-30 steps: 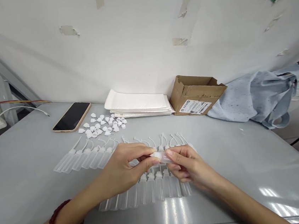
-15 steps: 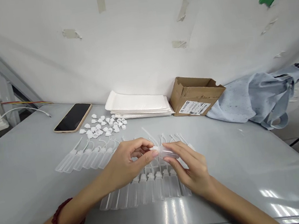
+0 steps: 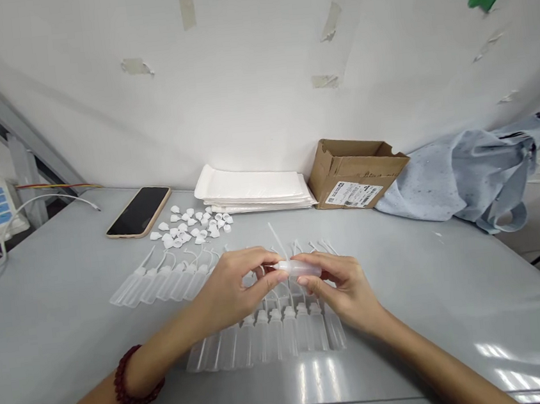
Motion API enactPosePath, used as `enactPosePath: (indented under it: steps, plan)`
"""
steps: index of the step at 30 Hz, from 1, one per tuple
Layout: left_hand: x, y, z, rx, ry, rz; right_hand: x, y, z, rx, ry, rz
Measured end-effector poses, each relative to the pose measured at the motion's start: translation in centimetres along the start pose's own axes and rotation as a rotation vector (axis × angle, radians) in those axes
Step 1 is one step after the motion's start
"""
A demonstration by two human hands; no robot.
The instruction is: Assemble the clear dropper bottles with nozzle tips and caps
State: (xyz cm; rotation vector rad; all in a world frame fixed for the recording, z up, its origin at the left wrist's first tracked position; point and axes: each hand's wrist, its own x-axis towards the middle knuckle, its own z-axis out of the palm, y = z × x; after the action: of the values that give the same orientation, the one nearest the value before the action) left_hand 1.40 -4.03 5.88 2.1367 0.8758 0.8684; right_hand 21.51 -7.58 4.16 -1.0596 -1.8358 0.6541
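Between my two hands lies a small translucent squeeze bottle [image 3: 306,267], held sideways above the table. My right hand [image 3: 339,281] grips its body with thumb and fingers. My left hand [image 3: 240,285] pinches the white cap [image 3: 282,266] at the bottle's neck, and a thin needle-like tip shows near those fingers. A thin clear strip [image 3: 276,236] rises from the neck. Below my hands a row of similar bottles [image 3: 265,340] lies side by side, caps pointing away. Another group of bottles [image 3: 163,284] lies to the left, partly behind my left hand.
Loose white caps [image 3: 190,226] are scattered near a phone [image 3: 140,211]. Against the wall sit a stack of white envelopes [image 3: 254,187] and an open cardboard box [image 3: 356,173]. A light blue cloth [image 3: 451,176] lies at the right; a white cable [image 3: 47,197] runs at the left.
My hands stay together on the bottle, with the left fingers shifted slightly at the cap, where a thin tip now shows. The whole view has shifted slightly.
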Motion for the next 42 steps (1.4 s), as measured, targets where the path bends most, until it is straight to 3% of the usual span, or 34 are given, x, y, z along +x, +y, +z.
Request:
enactPosePath:
  steps: [2, 4, 6, 8, 9, 14, 18, 22, 24, 27, 36, 42]
  plan:
    - [0.3, -0.9, -0.6, 0.075, -0.006, -0.059, 0.6, 0.6, -0.9, -0.029, 0.027, 0.035]
    - [0.8, -2.3, -1.5, 0.226, 0.1, -0.151, 1.3, 1.8, -2.3, -0.123, 0.107, 0.081]
    - [1.3, -4.0, -2.5, 0.472, 0.215, -0.207, 1.9, 3.6, -3.9, -0.287, 0.212, 0.123]
    - [2.0, -5.4, -3.4, 0.619, 0.231, -0.267, 2.4, 5.6, -5.3, -0.515, 0.25, 0.192]
    - [2.3, -6.0, -3.7, 0.634, 0.218, -0.28, 2.5, 6.5, -5.9, -0.632, 0.231, 0.226]
    - [3.6, -7.5, -4.0, 0.65, 0.064, -0.284, 2.9, 9.1, -6.7, -0.741, 0.178, 0.29]
    - [4.0, -7.8, -3.8, 0.671, 0.004, -0.293, 2.9, 7.8, -7.2, -0.761, 0.08, 0.334]
    - [3.9, -7.9, -4.0, 0.685, 0.001, -0.331, 2.3, 4.9, -9.1, -0.685, -0.133, 0.398]
    - [3.8, -8.0, -4.1, 0.694, 0.011, -0.349, 1.9, 3.6, -9.9, -0.607, -0.31, 0.514]
    - [3.7, -8.1, -4.1, 0.706, 0.032, -0.368, 1.6, 2.5, -10.2, -0.514, -0.45, 0.684]
    - [3.6, -8.0, -4.0, 0.701, 0.087, -0.354, 1.4, 3.1, -8.3, -0.465, -0.411, 0.677]
    - [3.5, -6.1, -3.6, 0.619, 0.153, -0.32, 1.7, 3.1, -8.3, -0.529, -0.285, 0.632]
